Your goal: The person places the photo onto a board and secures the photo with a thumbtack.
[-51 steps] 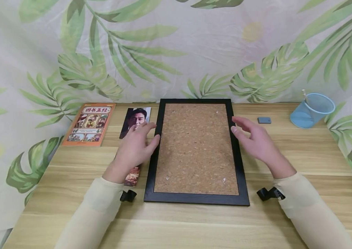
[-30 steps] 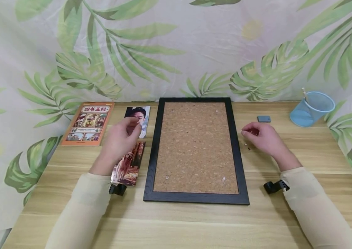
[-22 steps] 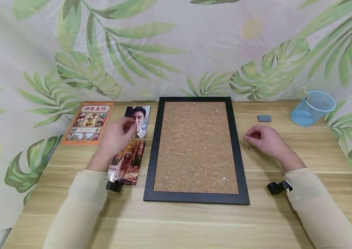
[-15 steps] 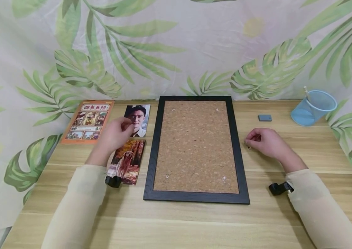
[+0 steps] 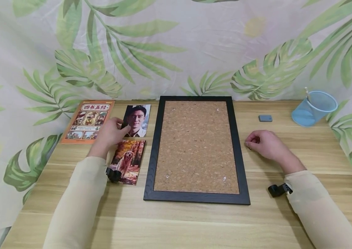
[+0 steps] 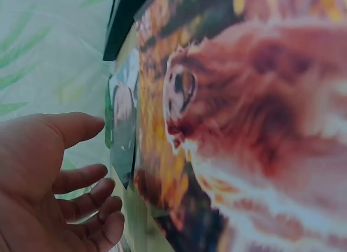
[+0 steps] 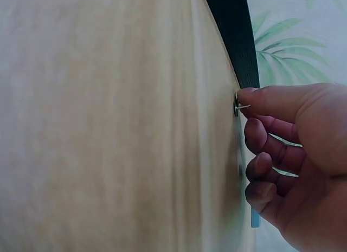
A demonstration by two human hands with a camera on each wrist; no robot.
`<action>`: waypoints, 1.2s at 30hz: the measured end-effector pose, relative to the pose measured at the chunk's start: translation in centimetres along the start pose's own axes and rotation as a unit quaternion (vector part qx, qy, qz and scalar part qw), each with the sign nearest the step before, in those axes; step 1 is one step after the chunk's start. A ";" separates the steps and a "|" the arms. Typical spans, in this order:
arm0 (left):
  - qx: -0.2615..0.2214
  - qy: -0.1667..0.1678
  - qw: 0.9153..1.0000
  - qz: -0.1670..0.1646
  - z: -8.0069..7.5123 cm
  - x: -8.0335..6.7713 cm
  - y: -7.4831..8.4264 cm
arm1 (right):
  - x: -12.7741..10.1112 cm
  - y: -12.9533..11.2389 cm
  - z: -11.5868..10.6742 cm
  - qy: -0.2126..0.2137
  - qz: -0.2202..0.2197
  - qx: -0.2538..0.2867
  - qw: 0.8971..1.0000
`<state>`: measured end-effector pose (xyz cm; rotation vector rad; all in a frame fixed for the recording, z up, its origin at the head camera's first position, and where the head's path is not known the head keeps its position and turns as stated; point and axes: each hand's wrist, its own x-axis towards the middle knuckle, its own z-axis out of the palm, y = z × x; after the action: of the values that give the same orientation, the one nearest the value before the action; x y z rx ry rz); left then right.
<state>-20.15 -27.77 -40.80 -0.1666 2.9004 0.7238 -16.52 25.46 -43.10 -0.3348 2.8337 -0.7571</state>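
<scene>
My left hand (image 5: pixel 110 134) hovers over the table's left side with loosely bent fingers, nothing between them. Under its fingertips is a portrait photo (image 5: pixel 140 116); a golden retriever photo (image 5: pixel 129 159) lies below that. To the right of the photos, a cork board (image 5: pixel 196 148) in a black frame lies flat. Just past its right edge, my right hand (image 5: pixel 269 145) is at the table surface, thumb and forefinger tips close together by a small thumbtack (image 7: pixel 237 105), whose pin points up off the table. The fingertips partly cover this spot, so whether they pinch a tack is unclear.
An orange illustrated book (image 5: pixel 85 121) lies at the back left. At the back right are a small blue eraser-like block (image 5: pixel 265 118) and a blue mesh pen cup (image 5: pixel 303 116) holding a thin stick. A leaf-patterned cloth (image 5: pixel 207 45) hangs behind the table.
Both hands have moved away from the board's sides: the left leftward over the photos, the right down to the tacks. Of two tacks visible earlier, one is now hidden by the right hand.
</scene>
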 end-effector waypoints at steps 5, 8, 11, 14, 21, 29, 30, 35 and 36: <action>0.063 -0.008 0.998 -0.010 0.1 0.4 0.0 | -0.1 -0.2 -0.1 0.007 -0.001 0.000 1.000; 0.087 -0.017 0.996 -0.009 0.3 0.8 0.0 | -0.2 -0.3 -0.2 0.014 0.000 0.003 1.000; 0.083 -0.024 0.996 -0.009 0.5 1.1 0.0 | -0.2 -0.5 -0.2 0.018 0.002 0.008 1.000; 0.066 -0.025 0.997 -0.010 0.6 1.3 -0.1 | -0.3 -0.7 -0.2 0.022 0.002 0.013 1.000; 0.004 0.008 1.000 0.016 0.9 1.5 -0.9 | -0.3 -0.9 -0.2 0.041 -0.013 0.018 0.999; -0.105 0.007 0.994 0.023 0.8 1.3 -1.2 | -0.3 -1.0 -0.1 0.089 -0.043 0.030 0.995; -0.118 0.005 0.993 0.022 0.8 1.2 -1.2 | -0.3 -1.0 -0.2 0.091 -0.045 0.031 0.994; -0.174 0.004 0.984 0.029 0.5 0.7 -0.9 | -0.2 -1.2 -0.3 0.098 -0.043 0.030 0.994; -0.182 0.005 0.983 0.030 0.5 0.6 -0.8 | -0.2 -1.2 -0.3 0.100 -0.044 0.029 0.994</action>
<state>-20.58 -28.27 -41.66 -0.1231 2.7641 1.2618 -16.16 24.62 -42.23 -0.3988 2.9912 -0.9392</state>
